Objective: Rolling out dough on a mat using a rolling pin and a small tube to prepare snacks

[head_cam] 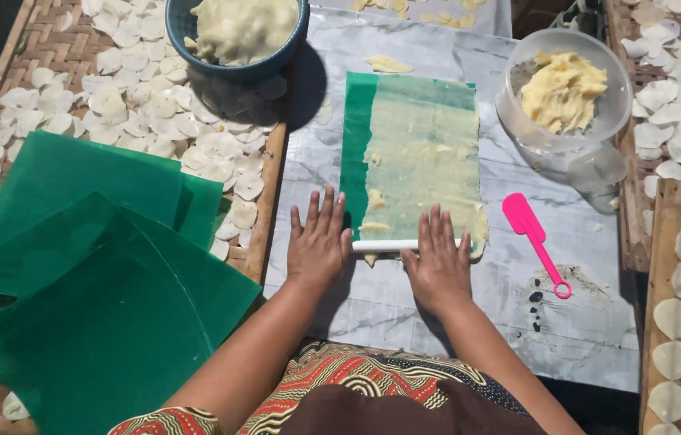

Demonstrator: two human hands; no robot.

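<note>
left hand (318, 246): flat, fingers spread, on white roller (385, 246) end
right hand (437, 262): flat, fingers together, on roller
sheet: green plastic sheet (357, 137), dough (421, 153) rolled thin, probably

One view only — a camera worn on the person's head, looking steeply down and forward over the lap at the marble-patterned desk (405, 314). It sits close: the forearms rise from the bottom edge, and the left hand (318, 246) and right hand (437, 266) lie just below mid-frame. The desk runs up the centre and is cropped at the top. The sides take in a woven tray (50, 56) on the left — its far corner cut off — and another woven tray (639, 121) on the right, likewise cropped.
</note>
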